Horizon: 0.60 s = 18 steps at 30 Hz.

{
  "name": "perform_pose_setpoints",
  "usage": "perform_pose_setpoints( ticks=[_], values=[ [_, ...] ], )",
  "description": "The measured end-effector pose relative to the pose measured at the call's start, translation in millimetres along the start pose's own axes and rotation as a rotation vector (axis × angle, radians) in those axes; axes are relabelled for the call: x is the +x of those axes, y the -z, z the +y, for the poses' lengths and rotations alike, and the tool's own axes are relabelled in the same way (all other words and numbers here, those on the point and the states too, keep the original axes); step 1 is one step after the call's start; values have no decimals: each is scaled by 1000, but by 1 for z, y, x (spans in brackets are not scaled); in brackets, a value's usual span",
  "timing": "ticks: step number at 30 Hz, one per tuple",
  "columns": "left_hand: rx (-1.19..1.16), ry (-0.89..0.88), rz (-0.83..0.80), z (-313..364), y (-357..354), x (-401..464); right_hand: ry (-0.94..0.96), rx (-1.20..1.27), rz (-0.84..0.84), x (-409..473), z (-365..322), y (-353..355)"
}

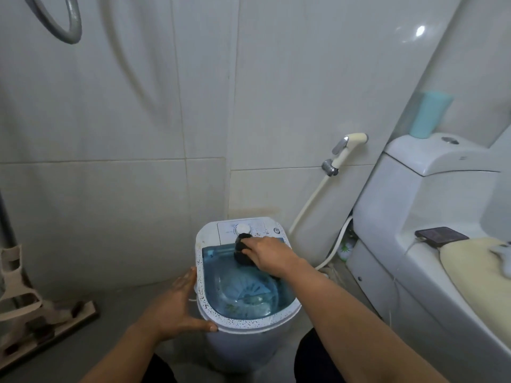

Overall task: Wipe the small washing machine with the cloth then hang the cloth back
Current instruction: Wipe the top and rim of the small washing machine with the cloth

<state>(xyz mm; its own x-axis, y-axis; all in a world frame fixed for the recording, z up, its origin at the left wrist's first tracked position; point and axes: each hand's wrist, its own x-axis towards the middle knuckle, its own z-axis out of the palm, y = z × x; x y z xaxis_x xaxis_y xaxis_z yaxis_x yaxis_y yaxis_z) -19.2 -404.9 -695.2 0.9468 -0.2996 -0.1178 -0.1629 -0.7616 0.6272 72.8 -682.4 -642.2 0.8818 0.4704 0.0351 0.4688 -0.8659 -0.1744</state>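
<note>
A small white washing machine (210, 236) with a clear blue lid and a speckled rim stands on the floor in the corner. My right hand (269, 254) is closed on a bunched dark cloth (241, 250) and presses it on the far part of the lid, just below the white dial (242, 229). My left hand (177, 302) lies flat and spread against the machine's left side, thumb along the front rim, holding nothing.
A white toilet (414, 205) stands close on the right, a cream mat and a dark wallet on its lid, a teal cup (430, 114) on the tank. A bidet sprayer (347, 150) hangs on the wall with its hose beside the machine. A floor squeegee (41, 327) leans at left.
</note>
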Motion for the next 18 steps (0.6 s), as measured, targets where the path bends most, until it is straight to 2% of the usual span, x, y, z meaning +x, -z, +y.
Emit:
perform_pose_setpoints(
  ticks=[8,18],
  values=[
    [2,31,5,-6,-5,-12,-262,72,116,11,13,6],
    [-19,27,14,-9,-9,-9,-343,141,252,58,29,-1]
  ],
)
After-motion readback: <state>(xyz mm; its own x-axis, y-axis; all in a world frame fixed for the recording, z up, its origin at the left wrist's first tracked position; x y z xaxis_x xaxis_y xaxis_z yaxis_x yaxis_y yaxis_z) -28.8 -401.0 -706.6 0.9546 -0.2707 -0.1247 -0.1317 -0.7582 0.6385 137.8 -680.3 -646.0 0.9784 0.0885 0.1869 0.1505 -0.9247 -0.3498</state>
